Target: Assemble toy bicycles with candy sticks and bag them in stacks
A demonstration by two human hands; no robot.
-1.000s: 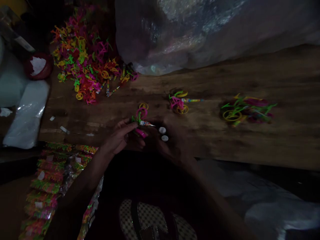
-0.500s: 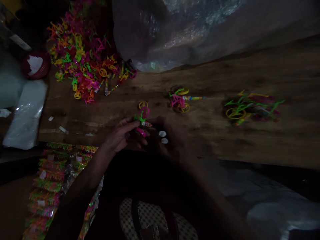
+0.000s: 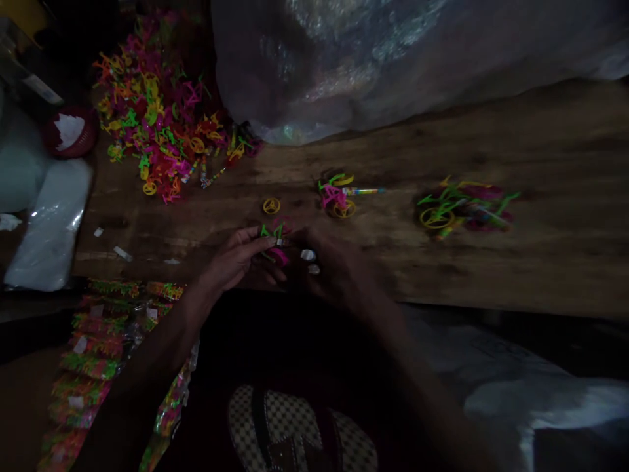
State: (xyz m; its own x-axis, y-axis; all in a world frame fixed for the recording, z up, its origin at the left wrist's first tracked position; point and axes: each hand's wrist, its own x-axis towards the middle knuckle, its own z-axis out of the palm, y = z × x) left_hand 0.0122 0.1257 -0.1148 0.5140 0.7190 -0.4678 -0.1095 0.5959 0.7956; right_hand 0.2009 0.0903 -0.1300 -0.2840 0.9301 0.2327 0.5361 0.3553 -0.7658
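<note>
My left hand (image 3: 238, 257) pinches a small green plastic toy piece (image 3: 272, 232) between thumb and fingers, above the table's near edge. A bright pink piece (image 3: 279, 255) shows just below it, at the same fingers. My right hand (image 3: 339, 262) meets the left from the right side, its fingers curled and dark; what they grip is hidden. Two white patches (image 3: 308, 254) show at its fingers. On the wood just beyond my hands lies a yellow toy wheel (image 3: 271, 206), with a dim pink part (image 3: 282, 225) nearer to me.
A large heap of colourful plastic parts (image 3: 157, 124) lies at the back left. Two toy clusters, one small (image 3: 334, 195) and one larger (image 3: 466, 206), lie to the right. Plastic sheeting (image 3: 314, 98), a red basket (image 3: 78, 141), clear bags (image 3: 54, 223) and packed strips (image 3: 93, 344) surround the table.
The view has shifted slightly, so the table things sit a little further left. Both hands stay together at the green piece; the multicoloured bit between them is now mostly covered.
</note>
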